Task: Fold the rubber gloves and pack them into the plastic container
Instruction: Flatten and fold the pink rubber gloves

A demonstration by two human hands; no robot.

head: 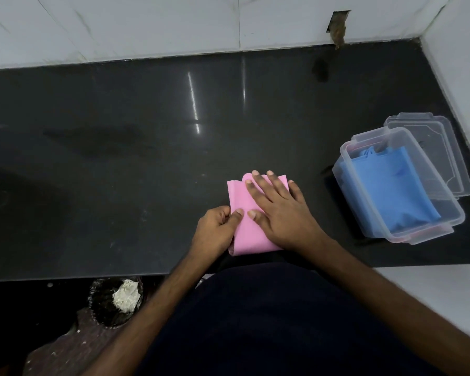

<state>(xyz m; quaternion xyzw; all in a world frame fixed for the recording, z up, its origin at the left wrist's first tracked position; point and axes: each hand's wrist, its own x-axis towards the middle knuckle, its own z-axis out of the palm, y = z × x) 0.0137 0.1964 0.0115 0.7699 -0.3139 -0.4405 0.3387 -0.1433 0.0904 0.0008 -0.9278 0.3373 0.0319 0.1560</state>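
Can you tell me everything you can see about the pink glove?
The pink glove looks like thin, smooth rubber, folded into a flat, roughly rectangular shape. Rounded fingertip ends peek out at its far edge. It lies on the dark, shiny countertop near the front edge, to the left of the clear plastic container. The right hand presses flat on top of it with spread fingers, and the left hand pinches its left edge.
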